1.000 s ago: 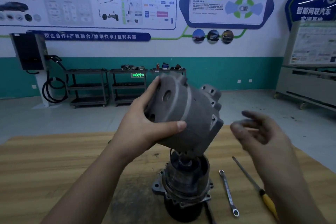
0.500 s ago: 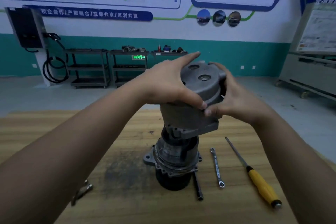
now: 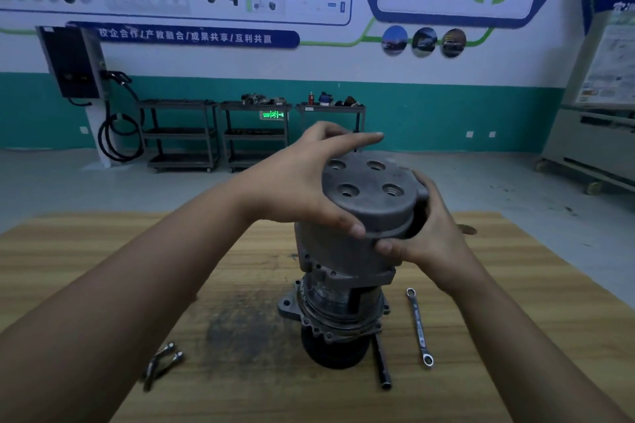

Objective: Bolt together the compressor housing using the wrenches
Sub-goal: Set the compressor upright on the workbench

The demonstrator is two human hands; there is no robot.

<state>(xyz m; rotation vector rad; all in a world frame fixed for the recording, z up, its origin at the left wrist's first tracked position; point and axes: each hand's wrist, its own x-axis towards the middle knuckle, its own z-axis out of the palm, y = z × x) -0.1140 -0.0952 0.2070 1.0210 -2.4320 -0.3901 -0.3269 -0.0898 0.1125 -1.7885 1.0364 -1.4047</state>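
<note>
A grey metal housing shell (image 3: 367, 216) with several round recesses on top sits partly lowered over the compressor core (image 3: 338, 312), which stands upright on the wooden table (image 3: 103, 251). My left hand (image 3: 302, 182) grips the shell's top left edge, thumb on its front. My right hand (image 3: 426, 237) grips its right side, thumb on the front. A gap shows between the shell's lower flange and the core's flange. A ring wrench (image 3: 418, 326) lies right of the core. A dark socket bar (image 3: 382, 364) lies beside its base. Loose bolts (image 3: 161, 362) lie front left.
A dark stain (image 3: 240, 333) marks the table left of the compressor. Beyond the table are metal carts (image 3: 254, 134) by the teal wall, a wall charger (image 3: 74, 62) at left and a grey cabinet (image 3: 598, 148) at right.
The shell went from tilted in my left hand alone to upright over the core. My right hand took hold of it. It now sits lower on the core.
</note>
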